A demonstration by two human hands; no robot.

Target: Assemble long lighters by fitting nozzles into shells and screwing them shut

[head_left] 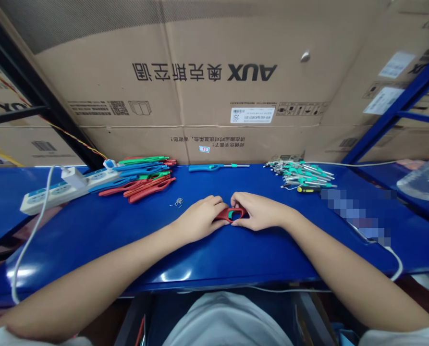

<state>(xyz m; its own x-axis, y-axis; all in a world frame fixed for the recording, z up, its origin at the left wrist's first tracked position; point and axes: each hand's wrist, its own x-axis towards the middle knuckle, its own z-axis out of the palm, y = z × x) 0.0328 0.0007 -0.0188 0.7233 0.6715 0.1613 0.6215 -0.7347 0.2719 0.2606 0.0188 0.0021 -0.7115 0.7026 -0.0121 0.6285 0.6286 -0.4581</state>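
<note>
A red lighter casing (pixel 224 214) with a green trigger is held between both hands above the middle of the blue table (pixel 214 259). My left hand (pixel 202 218) wraps its fingers round the casing's left part. At the looped right end, my right hand (pixel 259 211) grips the casing with thumb and fingers. Small metal screws or pins (pixel 178 202) lie on the table to the left of my left hand. Behind the hands lies a blue lighter (pixel 210 167) with a metal tube and a green piece.
Red, blue and green casings (pixel 149 187) are piled at the back left beside a white power strip (pixel 52 194). Metal-and-green inner parts (pixel 304 174) and a yellow-black tool (pixel 306 190) lie back right. Further right is a blurred-out device (pixel 358 216) with a white cable. Cardboard (pixel 200 38) stands behind.
</note>
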